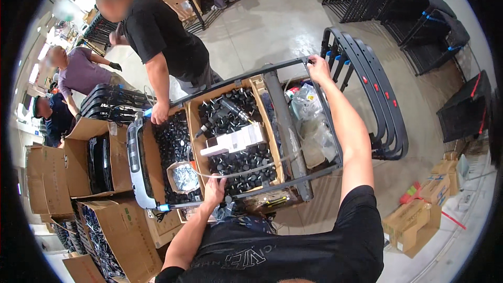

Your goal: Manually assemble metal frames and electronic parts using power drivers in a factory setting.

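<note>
Left hand (214,189): seen low in the frame's centre, laid with fingers curled on the near edge of the box (264,120); whether anything is gripped cannot be told.
Tube (246,170): a clear tube is seen curving from just beside the left hand across the near part of the box.
Box: an open cardboard box at the centre of the frame, filled with small black parts (238,162); a white carton (233,140) and a black tool (212,120) are laid on top.
Frame (285,126): a dark metal frame is set around and over the box.
Bags (309,120): clear plastic bags are piled right of the box, inside the frame.
Right hand (318,68): stretched to upper centre-right, closed around the far bar of the frame.
Co-worker's hand (159,115): rested on the far rim of the left box (173,147), left of centre.
Racks (377,99): black curved racks are stood just beyond the right hand.
</note>
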A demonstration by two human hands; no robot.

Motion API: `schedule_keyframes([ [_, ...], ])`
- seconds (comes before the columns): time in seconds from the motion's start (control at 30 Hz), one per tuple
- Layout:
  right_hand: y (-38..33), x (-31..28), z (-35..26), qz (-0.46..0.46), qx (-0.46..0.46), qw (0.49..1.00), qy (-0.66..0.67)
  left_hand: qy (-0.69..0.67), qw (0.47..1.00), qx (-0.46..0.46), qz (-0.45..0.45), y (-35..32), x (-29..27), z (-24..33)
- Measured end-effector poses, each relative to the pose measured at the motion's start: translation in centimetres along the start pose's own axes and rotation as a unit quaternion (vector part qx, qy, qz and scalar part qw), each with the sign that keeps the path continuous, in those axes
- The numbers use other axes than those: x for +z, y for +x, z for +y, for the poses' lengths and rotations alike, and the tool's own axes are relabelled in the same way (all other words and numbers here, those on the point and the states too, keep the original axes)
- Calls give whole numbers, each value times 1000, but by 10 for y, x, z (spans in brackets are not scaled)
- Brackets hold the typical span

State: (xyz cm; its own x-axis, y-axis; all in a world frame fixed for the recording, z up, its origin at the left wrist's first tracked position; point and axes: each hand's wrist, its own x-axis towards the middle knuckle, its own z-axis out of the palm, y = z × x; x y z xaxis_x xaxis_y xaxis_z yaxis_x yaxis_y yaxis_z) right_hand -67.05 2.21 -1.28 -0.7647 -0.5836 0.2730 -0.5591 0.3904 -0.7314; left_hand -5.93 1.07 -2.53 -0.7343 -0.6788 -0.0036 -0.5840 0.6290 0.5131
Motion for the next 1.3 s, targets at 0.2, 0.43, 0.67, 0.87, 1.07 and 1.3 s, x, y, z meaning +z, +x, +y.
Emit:
schedule_keyframes([
  [0.2,56,28,-13,-99,2,993,-71,-33,995,-95,19,-6,-3,11],
  [0.43,87,31,-13,-244,-113,943,-197,-60,986,-152,23,1,-11,17],
  [0.67,101,20,-40,-315,-123,896,-287,-59,988,-144,25,4,-11,13],
  [0.87,95,15,-62,-268,-99,888,-361,-81,978,-194,-5,7,-15,17],
  [1.07,90,26,-80,-217,-72,904,-362,-66,972,-220,-41,1,-20,20],
  [1.3,77,24,-70,-223,-67,884,-406,-42,983,-179,-6,-7,-2,3],
])
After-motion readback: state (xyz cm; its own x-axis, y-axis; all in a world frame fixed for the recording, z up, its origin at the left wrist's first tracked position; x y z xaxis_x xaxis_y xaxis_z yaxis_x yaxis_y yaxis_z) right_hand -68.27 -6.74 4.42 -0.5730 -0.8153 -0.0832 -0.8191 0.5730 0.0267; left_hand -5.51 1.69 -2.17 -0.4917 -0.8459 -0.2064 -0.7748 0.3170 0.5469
